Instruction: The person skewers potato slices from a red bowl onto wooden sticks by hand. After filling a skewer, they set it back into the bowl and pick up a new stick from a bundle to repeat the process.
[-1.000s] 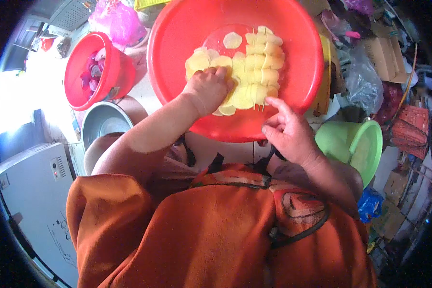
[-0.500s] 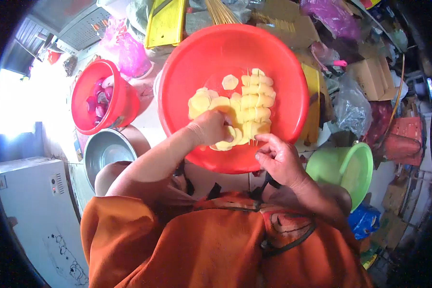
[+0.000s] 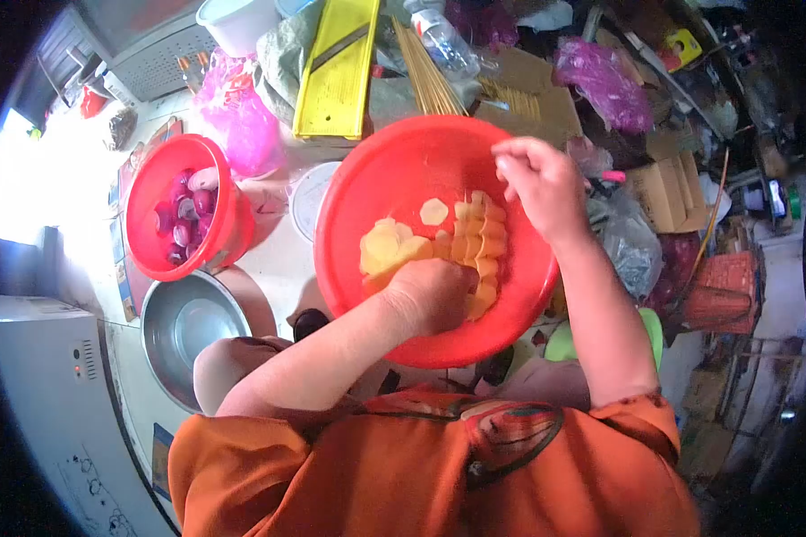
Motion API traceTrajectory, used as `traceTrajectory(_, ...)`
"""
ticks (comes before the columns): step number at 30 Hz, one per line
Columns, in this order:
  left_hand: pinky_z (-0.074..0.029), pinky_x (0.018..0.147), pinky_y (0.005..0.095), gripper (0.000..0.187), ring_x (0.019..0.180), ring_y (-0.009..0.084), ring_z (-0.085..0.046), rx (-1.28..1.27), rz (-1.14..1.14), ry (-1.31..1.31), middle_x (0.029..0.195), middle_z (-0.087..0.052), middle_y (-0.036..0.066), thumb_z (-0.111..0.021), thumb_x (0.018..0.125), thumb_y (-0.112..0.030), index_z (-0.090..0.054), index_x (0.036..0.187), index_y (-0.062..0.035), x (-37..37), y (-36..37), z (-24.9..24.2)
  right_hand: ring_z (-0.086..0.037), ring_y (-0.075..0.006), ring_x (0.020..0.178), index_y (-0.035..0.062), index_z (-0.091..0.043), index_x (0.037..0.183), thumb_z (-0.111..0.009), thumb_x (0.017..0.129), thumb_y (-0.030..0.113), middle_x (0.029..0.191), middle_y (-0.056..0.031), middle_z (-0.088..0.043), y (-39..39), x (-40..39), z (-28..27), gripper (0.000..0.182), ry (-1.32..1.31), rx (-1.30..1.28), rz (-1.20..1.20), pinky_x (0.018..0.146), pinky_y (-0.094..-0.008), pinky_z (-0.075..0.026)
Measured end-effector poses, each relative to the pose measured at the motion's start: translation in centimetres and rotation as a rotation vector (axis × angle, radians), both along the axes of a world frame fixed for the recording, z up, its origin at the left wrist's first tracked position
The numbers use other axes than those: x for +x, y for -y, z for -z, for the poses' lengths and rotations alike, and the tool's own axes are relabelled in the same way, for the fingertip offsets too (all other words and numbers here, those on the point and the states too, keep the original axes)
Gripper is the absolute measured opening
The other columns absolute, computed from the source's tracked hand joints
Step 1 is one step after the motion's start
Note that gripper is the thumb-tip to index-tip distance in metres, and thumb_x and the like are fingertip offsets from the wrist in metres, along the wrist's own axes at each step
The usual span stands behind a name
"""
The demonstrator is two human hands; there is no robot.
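A large red basin [image 3: 358,170] in front of me holds pale yellow slices that look like potato. Loose slices [image 3: 381,246] are heaped at its left, and one slice [image 3: 433,212] lies apart. Rows of slices threaded on thin sticks [image 3: 481,237] lie side by side at the right. My left hand [image 3: 432,291] is closed low in the basin, against the near part of the rows; its fingertips and anything in them are hidden. My right hand [image 3: 542,183] is raised over the basin's right rim, fingers bent and partly apart, nothing visible in them.
A bundle of thin wooden sticks [image 3: 425,72] and a yellow slicer [image 3: 336,72] lie beyond the basin. On the left are a red bucket [image 3: 233,206] of purple onions [image 3: 188,210] and a metal bowl [image 3: 188,322]. A green bucket [image 3: 649,336] stands at right.
My right hand has risen from the near end of the threaded rows to the right rim. My left hand has shifted right and nearer, onto the rows. The view has tilted.
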State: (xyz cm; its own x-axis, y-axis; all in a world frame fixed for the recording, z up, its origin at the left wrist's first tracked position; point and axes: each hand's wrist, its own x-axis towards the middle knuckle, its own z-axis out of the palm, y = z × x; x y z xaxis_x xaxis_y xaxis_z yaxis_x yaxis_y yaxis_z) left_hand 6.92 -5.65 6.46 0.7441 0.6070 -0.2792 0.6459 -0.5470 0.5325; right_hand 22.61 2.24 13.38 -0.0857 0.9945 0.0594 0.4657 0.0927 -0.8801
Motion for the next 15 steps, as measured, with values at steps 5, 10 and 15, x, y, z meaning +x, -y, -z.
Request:
traceTrajectory(5,-0.054,0.065,0.0340,0.017,0.078,0.0239,-0.063,0.111,0.062,0.129,0.087,-0.059,0.007,-0.051,0.078,-0.019,-0.062,0.087,-0.0101,-1.4,-1.2,0.2,-0.062,-0.0144,0.063,0.0051,-0.067,0.085,-0.062,0.077,0.024,0.076,-0.0084,-0.067,-10.9,-3.4,2.8,0.021,0.168,0.089,-0.040,0.062,-0.0283,-0.049)
traceTrajectory(10,-0.053,0.064,0.0358,0.016,0.077,0.0254,-0.063,0.004,0.000,0.201,0.086,-0.058,0.008,-0.054,0.077,-0.023,-0.060,0.086,-0.0119,-2.8,-2.7,0.8,-0.065,-0.0281,0.081,0.0052,-0.069,0.081,-0.064,0.070,0.036,0.086,-0.0169,-0.066,-16.1,-7.0,2.8,0.033,0.682,-0.145,0.068,0.075,-0.0364,-0.050)
traceTrajectory(15,-0.052,0.065,0.0383,0.017,0.076,0.0286,-0.063,-0.180,-0.166,0.221,0.087,-0.060,0.011,-0.053,0.079,-0.026,-0.060,0.087,-0.0130,-4.2,-3.7,0.2,-0.062,-0.0322,0.094,0.0034,-0.068,0.090,-0.064,0.069,0.035,0.100,-0.0198,-0.064,-17.6,-8.8,3.2,0.038,1.032,-0.224,0.103,0.084,-0.0382,-0.048)
